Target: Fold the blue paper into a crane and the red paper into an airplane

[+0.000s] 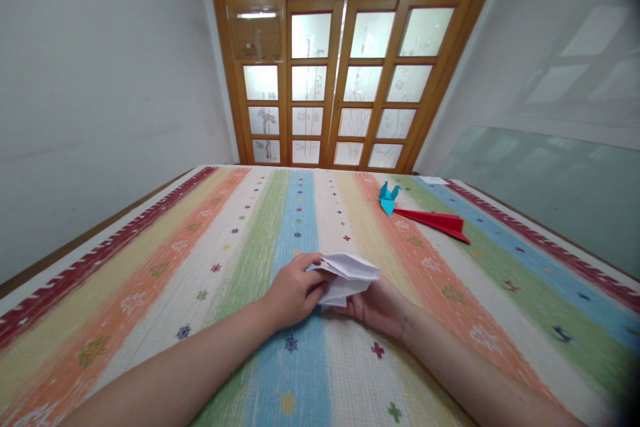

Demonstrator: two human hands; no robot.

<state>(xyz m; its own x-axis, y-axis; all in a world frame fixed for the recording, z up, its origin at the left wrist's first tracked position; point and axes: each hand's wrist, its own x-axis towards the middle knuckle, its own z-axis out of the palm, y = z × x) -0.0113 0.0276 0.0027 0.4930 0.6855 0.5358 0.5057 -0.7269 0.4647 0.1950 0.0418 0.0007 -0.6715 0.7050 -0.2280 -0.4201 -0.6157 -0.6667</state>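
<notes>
Left hand (293,293) and right hand (377,307) both grip the folded white paper (347,277) between them.

Striped tablecloth (210,240) with blue paper figure (387,199) and red paper plane (435,221).

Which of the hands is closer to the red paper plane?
Right. The right hand lies under the white folded paper, on the side toward the red paper plane; the left hand is farther away.

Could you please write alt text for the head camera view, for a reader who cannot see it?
Both hands, left hand and right hand, hold a folded white paper over a striped tablecloth. Farther right lie a red paper plane and a blue paper figure.
</notes>
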